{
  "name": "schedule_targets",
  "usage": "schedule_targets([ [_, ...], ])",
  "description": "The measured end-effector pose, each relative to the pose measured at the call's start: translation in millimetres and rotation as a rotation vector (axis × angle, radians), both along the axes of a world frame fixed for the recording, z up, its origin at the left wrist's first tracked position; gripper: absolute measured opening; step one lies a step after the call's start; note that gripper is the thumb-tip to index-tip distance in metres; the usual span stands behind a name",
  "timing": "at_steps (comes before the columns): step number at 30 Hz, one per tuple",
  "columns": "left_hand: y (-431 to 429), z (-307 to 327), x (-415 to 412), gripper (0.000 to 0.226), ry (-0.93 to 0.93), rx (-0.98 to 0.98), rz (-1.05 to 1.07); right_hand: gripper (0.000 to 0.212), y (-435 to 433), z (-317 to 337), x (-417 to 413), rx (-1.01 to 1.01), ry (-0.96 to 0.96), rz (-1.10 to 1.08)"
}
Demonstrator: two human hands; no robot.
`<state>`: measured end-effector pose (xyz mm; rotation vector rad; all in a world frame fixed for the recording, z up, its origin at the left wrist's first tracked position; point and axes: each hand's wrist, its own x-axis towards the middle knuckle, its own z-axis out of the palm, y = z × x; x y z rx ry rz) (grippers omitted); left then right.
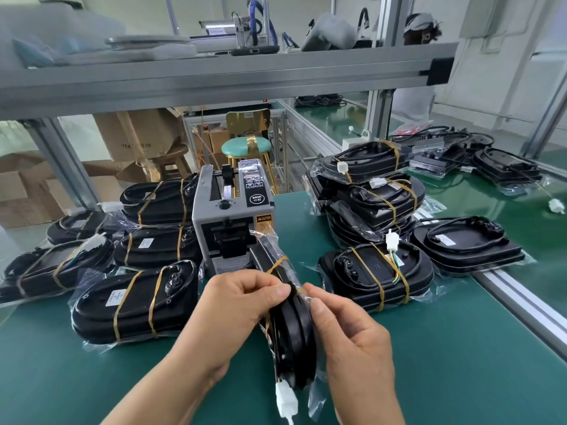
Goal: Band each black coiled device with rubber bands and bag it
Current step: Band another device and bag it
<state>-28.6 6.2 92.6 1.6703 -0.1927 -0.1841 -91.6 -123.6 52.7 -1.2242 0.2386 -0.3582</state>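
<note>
— Nearest the lens: white plug (pixel 286 400), dangling off the near end of the black device (pixel 291 332).

— Held how?

— On edge, inside a clear bag (pixel 316 403), just above the green table (pixel 460 378). Long axis straight away from the body, far end toward the grey tape machine (pixel 233 219).

— And the grip?

— Upper edge pinched from one side by the left hand (pixel 239 305), fingers curled. Same edge pinched from the other side by the right hand (pixel 346 329), thumb flat on the rim. Neither nearer than the other; device squarely between them.

— Bands?

— One rubber band (pixel 277 262) round the far half. Probably a second right at the fingertips, though hard to tell band from bag film there.

— Next?

— Likely seating that near band, working along the long axis. Then off to a pile: finished stack (pixel 138 305) to the left, another stack (pixel 374 277) to the right.
</note>
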Motion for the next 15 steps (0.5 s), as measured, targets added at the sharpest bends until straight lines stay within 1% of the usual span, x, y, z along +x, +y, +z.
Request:
schedule_targets([
  [2, 4, 3, 0, 0.008, 0.052, -0.049, -0.053, 0.022, 3, 1, 2, 0.001, 0.017, -0.023],
  [4, 8, 6, 0, 0.010, 0.070, -0.039, -0.091, 0.019, 5, 3, 4, -0.021, 0.024, -0.042],
  [8, 14, 9, 2, 0.025, 0.052, 0.117, -0.117, 0.023, 9, 6, 5, -0.066, 0.028, -0.049],
  [11, 15, 12, 2, 0.012, 0.030, 0.200, -0.108, 0.026, 11, 9, 5, -0.077, 0.024, -0.052],
  [15, 14, 15, 2, 0.010, -0.021, 0.285, -0.072, 0.027, 12, 10, 4, -0.090, 0.022, -0.057],
])
